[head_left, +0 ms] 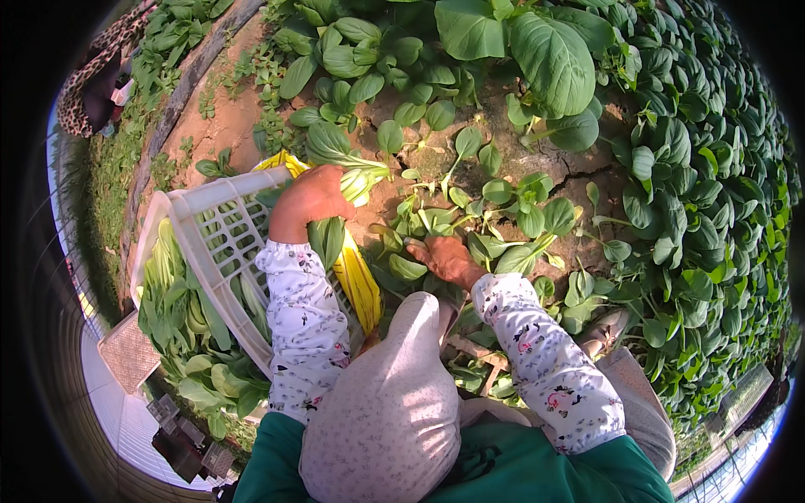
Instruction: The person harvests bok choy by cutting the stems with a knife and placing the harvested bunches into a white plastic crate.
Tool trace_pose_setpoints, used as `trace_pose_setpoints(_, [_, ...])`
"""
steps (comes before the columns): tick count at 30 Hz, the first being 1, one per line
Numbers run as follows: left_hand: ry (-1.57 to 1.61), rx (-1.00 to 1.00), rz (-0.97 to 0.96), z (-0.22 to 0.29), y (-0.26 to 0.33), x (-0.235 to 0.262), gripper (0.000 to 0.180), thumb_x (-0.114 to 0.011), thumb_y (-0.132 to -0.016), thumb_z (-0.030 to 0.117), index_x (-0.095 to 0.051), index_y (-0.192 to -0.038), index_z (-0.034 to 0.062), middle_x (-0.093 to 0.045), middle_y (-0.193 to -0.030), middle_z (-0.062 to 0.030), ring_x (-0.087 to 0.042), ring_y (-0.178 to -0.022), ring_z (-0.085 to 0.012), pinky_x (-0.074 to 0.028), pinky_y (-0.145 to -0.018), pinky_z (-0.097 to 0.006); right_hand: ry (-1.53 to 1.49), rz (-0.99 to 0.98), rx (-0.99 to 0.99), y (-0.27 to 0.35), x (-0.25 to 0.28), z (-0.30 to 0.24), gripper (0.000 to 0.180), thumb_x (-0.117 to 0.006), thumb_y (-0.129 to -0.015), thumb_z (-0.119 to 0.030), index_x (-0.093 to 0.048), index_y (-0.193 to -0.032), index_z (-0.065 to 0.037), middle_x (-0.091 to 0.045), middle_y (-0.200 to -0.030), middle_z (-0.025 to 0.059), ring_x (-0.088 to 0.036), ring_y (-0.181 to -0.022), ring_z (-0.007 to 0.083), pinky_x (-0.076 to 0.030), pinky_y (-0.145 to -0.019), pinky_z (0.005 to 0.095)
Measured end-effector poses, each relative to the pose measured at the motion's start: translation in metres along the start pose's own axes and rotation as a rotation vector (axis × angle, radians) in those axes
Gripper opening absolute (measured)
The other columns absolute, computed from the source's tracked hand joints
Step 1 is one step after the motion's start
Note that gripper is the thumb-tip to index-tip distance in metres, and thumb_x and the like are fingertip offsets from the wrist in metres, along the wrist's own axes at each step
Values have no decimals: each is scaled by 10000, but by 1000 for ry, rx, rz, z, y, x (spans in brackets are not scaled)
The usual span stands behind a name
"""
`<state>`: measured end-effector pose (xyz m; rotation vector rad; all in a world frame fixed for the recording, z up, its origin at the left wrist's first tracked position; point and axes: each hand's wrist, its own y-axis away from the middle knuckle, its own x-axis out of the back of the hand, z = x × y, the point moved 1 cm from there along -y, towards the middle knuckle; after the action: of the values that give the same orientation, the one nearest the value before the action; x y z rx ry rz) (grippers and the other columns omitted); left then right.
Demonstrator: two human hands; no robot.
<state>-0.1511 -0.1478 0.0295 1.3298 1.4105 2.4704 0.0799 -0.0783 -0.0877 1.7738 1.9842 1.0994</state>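
My left hand is closed around a bunch of bok choy, its pale stalks pointing right and dark leaves sticking out above and below the fist. It is over the right edge of a whitish plastic crate, beside a yellow plastic bag. Down at soil level, my right hand reaches in among small bok choy plants. Its fingers are drawn together, pointing left; leaves and shadow hide what they hold, if anything.
Cut greens fill the crate's left side. Dense bok choy grows to the right, with large-leaved plants ahead. Cracked bare soil shows between them. At far left are a leopard-print cloth and a woven panel.
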Motion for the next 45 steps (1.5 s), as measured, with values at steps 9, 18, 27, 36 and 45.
trace_pose_setpoints(9, [-33,-616,183,135,67,42,470,-637,-574,146,-599,-999,-51,-531,-1209,-186,-540,-1007,-352,-413,-879,-400,-625,607,229,95,135,15,592,-431,-899,-524,-573,-1094,17,-578,-1005,128,-548,-915,221,-442,-798,321])
trace_pose_setpoints(18, [-667,-856,377,249,175,61,409,-617,-588,-15,-559,-983,-99,-525,-1152,-162,-547,-828,-261,-416,-776,-360,-1529,309,682,187,150,-28,239,-548,-894,-210,-530,-1078,-59,-594,-1029,39,-584,-928,149,-484,-769,313])
trace_pose_setpoints(27, [-1140,-813,627,293,252,44,426,-566,-637,31,-577,-1047,-86,-451,-1263,-152,-542,-883,-208,-427,-837,-300,-1838,209,1090,243,143,-40,308,-493,-800,-33,-530,-1103,-74,-554,-1150,69,-520,-1041,206,-413,-876,377])
trace_pose_setpoints(36, [-1176,-873,855,316,274,12,409,-556,-653,30,-584,-1040,-98,-448,-1280,-149,-546,-814,-197,-456,-785,-296,-1911,78,1456,264,133,-30,273,-427,-848,-61,-538,-1089,4,-576,-1136,91,-519,-1079,255,-397,-952,453])
trace_pose_setpoints(45, [-494,-1201,270,316,296,23,539,-656,-633,109,-525,-1131,-50,-378,-1382,-112,-574,-874,-269,-464,-739,-345,-1917,210,1451,278,135,-8,274,-409,-870,-92,-547,-1089,-2,-585,-1122,98,-532,-1051,247,-371,-971,411])
